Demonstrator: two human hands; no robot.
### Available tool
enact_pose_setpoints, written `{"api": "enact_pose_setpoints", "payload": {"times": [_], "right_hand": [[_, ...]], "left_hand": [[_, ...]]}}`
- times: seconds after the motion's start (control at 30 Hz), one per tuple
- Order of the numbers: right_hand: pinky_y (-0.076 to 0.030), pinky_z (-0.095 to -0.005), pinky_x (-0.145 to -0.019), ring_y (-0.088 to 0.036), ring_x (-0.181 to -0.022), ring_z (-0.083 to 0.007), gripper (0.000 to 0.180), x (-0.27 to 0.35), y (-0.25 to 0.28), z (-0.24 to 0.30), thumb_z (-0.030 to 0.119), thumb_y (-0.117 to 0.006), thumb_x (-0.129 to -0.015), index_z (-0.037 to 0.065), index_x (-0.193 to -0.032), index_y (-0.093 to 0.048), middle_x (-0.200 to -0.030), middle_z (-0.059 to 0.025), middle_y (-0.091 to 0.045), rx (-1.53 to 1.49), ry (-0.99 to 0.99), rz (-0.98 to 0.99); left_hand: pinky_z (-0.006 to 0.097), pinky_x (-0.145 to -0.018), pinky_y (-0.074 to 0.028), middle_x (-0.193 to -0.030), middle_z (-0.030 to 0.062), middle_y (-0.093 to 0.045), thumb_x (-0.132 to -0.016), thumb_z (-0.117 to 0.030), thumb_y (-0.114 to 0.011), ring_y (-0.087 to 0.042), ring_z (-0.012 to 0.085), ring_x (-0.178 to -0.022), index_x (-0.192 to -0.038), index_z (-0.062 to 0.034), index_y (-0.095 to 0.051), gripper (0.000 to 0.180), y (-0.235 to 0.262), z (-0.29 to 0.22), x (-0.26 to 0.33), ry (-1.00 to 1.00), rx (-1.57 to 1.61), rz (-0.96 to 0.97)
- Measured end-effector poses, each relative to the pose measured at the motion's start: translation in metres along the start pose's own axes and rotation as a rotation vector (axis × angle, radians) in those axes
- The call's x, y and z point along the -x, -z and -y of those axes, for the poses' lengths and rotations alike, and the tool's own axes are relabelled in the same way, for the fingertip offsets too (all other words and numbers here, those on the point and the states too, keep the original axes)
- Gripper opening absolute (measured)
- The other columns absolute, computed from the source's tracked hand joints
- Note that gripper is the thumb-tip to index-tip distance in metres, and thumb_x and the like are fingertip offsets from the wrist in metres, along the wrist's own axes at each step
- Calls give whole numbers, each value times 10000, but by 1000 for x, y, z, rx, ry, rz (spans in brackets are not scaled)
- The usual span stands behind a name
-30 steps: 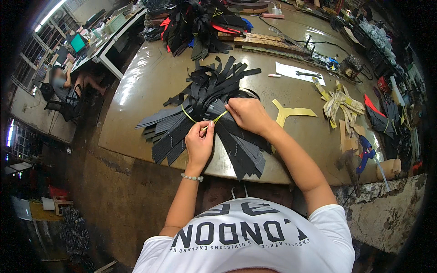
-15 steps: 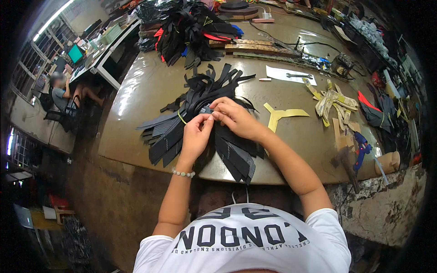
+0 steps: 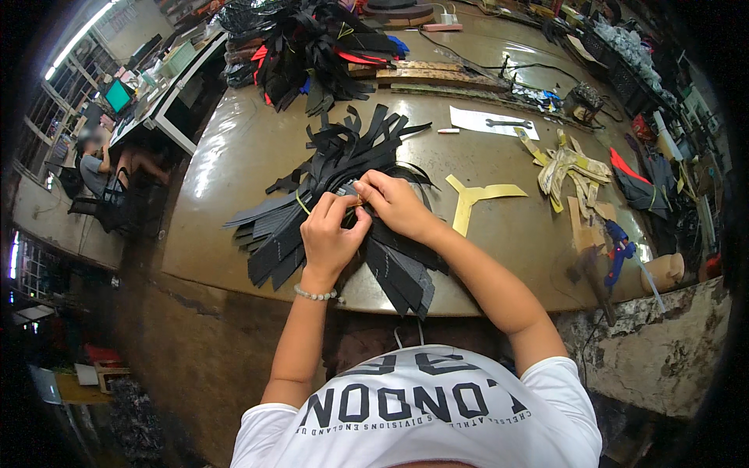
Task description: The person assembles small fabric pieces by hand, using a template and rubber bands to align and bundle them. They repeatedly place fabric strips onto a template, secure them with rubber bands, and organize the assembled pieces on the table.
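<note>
On the table in front of me lies a spread of black and dark grey Y-shaped or long fabric strips (image 3: 281, 246), their narrow ends fanning toward the far side. A thin yellow-green band (image 3: 302, 204) circles the left bunch. Over the middle of the strips, my left hand (image 3: 331, 234) and my right hand (image 3: 396, 207) meet with fingers pinched. Between their fingertips shows a thin orange strand (image 3: 360, 201), perhaps a rubber band; its full shape is hidden. A second bunch of strips (image 3: 402, 273) points toward the near edge beneath my hands.
Right of the strips lies a yellow Y-shaped piece (image 3: 476, 196). Beyond it are a wrench (image 3: 509, 122) on white paper, a marker (image 3: 448, 131) and a heap of yellowed pieces (image 3: 573, 168). A blue glue gun (image 3: 618, 253) sits near the right edge. More black strips (image 3: 320, 54) are piled behind.
Both hands stay over the strips. My left fingers have curled in more, and an orange strand now shows between the fingertips. The whole view has shifted slightly.
</note>
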State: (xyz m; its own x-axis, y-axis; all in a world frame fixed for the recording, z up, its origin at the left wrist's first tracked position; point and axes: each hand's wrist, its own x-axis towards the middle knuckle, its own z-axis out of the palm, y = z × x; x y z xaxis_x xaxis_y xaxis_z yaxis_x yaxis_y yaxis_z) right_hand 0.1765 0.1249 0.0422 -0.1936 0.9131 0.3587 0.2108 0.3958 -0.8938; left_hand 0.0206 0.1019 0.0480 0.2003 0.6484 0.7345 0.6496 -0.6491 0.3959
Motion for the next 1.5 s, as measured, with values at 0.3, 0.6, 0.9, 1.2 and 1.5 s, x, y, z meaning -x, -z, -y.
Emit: {"api": "enact_pose_setpoints", "payload": {"times": [0.3,0.6,0.9,1.2,1.5], "right_hand": [[-476,-346,-557,-634,-579,-232,293,-1,-3,1,255,-598,-958,-25,-875,-620,-668,-170,-636,92,-33,-63],[-547,-235,-579,-654,-695,-117,301,3,3,8,262,-608,-980,-7,-1108,-563,-954,-85,-621,-311,-264,-35],[-588,-325,-728,-680,-878,-231,153,4,41,18,117,-690,-861,-23,-920,-680,-1078,-124,-648,74,240,335],[-537,-363,-788,-662,-907,-292,124,10,25,18,42,-683,-833,-13,-943,-695,-1029,-130,-670,378,386,262],[-525,-418,-757,-644,-835,-343,110,14,14,10,75,-651,-817,8,-899,-681,-888,-141,-656,399,428,136]], "left_hand": [[317,-596,-489,-785,76,-613,-755,-11,-763,-595,195,-652,-975,-45,-713,228,-2,2,14,-43,11,-65],[280,-593,-441,-779,44,-580,-870,-31,-691,-525,143,-636,-923,5,-661,70,-2,-9,27,252,139,-47],[191,-711,-452,-952,-20,-650,-984,-198,-602,-557,31,-798,-1055,-3,-648,212,-5,-11,44,933,977,42],[164,-597,-378,-874,-51,-620,-989,-176,-591,-473,15,-669,-1093,-26,-637,188,-5,-23,37,1068,1079,-58],[169,-557,-342,-849,-51,-598,-985,-164,-600,-434,22,-637,-1079,-13,-634,181,-13,-19,33,976,1058,-124]]}}
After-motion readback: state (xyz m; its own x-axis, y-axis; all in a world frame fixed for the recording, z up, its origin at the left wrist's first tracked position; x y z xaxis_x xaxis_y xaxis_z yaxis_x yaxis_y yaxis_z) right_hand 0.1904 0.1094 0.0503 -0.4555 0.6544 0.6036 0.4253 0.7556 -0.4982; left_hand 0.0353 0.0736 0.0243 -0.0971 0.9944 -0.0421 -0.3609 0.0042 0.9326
